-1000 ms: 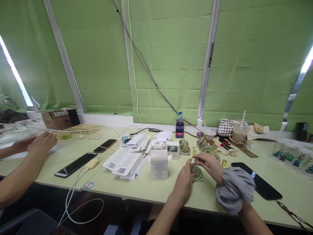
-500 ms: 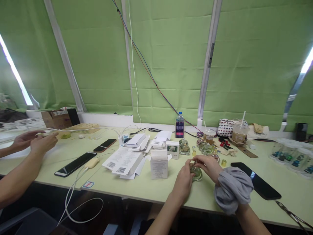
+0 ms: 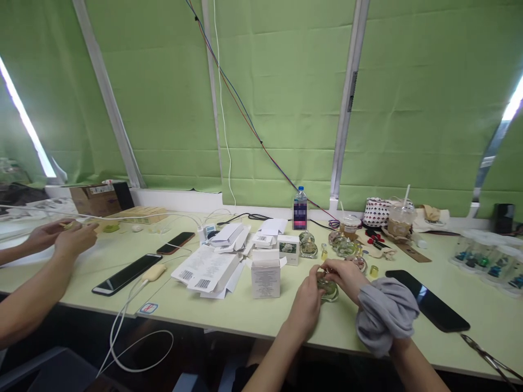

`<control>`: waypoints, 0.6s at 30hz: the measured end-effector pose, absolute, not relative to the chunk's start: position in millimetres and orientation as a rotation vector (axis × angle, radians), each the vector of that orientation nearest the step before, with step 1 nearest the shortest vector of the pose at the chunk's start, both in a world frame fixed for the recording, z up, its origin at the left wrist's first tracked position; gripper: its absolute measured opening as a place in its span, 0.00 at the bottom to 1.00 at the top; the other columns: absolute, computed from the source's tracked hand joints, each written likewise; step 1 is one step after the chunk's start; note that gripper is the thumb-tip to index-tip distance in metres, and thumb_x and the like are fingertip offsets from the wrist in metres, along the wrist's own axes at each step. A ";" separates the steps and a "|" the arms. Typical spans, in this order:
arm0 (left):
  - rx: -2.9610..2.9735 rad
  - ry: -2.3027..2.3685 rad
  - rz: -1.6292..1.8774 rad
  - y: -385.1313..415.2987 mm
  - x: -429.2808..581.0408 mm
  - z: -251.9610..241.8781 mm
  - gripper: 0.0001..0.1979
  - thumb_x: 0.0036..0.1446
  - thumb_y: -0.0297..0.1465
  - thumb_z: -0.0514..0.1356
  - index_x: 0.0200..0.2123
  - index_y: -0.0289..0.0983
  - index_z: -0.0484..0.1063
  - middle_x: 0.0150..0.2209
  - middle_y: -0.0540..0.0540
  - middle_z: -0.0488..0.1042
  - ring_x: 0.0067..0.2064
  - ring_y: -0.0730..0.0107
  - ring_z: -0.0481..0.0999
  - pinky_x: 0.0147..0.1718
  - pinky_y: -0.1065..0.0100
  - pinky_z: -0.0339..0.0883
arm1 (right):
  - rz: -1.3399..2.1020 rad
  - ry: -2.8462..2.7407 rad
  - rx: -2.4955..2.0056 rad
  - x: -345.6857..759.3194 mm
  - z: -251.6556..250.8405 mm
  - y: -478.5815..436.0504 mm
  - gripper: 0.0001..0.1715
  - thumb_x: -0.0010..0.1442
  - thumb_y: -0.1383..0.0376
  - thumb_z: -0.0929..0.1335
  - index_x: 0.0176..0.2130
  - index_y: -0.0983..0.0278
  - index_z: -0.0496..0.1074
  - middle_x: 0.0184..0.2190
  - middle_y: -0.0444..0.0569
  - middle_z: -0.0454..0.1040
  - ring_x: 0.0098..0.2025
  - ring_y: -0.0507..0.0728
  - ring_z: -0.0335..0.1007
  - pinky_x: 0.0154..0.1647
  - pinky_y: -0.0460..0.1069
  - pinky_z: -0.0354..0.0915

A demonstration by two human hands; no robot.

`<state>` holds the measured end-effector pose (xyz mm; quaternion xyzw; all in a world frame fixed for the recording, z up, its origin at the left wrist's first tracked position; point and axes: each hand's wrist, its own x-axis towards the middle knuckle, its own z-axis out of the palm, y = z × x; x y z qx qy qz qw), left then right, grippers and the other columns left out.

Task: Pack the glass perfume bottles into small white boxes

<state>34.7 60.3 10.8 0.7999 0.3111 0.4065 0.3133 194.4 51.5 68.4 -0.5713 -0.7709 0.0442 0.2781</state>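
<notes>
Both hands have drawn a little closer over the bottle since a second ago, the right hand sliding left and lower onto its top, while the co-worker's hands at the far left have come together. That small round glass bottle sits on the table near its front edge, just right of a white box. The left hand cups its side with fingers curled against the glass. The right fingers are bent together over the top, apparently pinched on the neck, though the exact contact is hidden. A grey cloth is bunched on the right wrist, with a phone just beyond. The bottle looks light, rigid, smooth and breakable; its rounded body is likely slippery, so a wrap around the widest part with a pinch at the neck seems the surest hold.
</notes>
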 end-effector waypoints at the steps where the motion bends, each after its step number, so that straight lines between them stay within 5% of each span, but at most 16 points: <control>1: 2.112 0.807 1.074 60.8 33.8 9.1 0.33 0.52 0.17 0.52 0.61 0.39 0.50 0.54 0.38 0.70 0.55 0.60 0.69 0.53 0.54 0.63 | 0.118 -2.066 -1.532 194.6 67.9 52.2 0.12 0.51 0.69 0.62 0.32 0.53 0.71 0.27 0.48 0.76 0.31 0.62 0.73 0.33 0.55 0.66; 11: 2.190 0.844 1.151 56.9 20.4 0.0 0.34 0.55 0.18 0.52 0.63 0.39 0.46 0.59 0.36 0.64 0.59 0.57 0.65 0.56 0.52 0.61 | 0.107 -2.068 -1.480 191.7 55.4 55.3 0.14 0.50 0.69 0.64 0.37 0.54 0.70 0.33 0.48 0.77 0.36 0.61 0.73 0.38 0.54 0.67; 18: 2.449 0.871 2.064 33.1 -17.2 11.2 0.36 0.55 0.18 0.56 0.61 0.49 0.45 0.56 0.42 0.58 0.61 0.58 0.59 0.58 0.50 0.59 | 0.039 -2.154 -1.652 187.9 35.6 56.5 0.30 0.46 0.74 0.66 0.48 0.51 0.67 0.35 0.47 0.78 0.34 0.60 0.74 0.33 0.52 0.67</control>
